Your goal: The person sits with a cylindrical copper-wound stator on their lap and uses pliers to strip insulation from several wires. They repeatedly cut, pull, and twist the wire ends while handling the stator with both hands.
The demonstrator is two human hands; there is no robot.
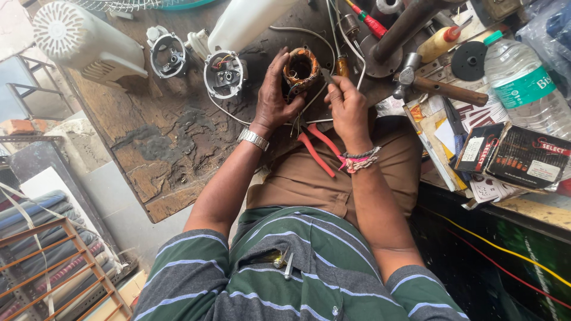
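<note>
- Left hand (275, 95) grips a round copper-wound motor stator (301, 68), held above the worn wooden workbench (166, 137).
- Right hand (348, 107) pinches a small metal tool (327, 76) against the stator's rim.
- Red-handled pliers (318, 148) rest on the lap below.

Repair workshop: worn workbench (160, 142), hammer (437, 86), screwdrivers (369, 21), dismantled motor parts (224, 74).

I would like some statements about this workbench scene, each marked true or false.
1. The left hand holds a round copper-wound motor stator. True.
2. The right hand is empty. False: it pinches a small thin metal tool against the stator.
3. Red-handled pliers lie on the person's lap. True.
4. The clear plastic water bottle has a red cap. False: its cap is green.
5. A silver metal wristwatch is on the left wrist. True.
</note>
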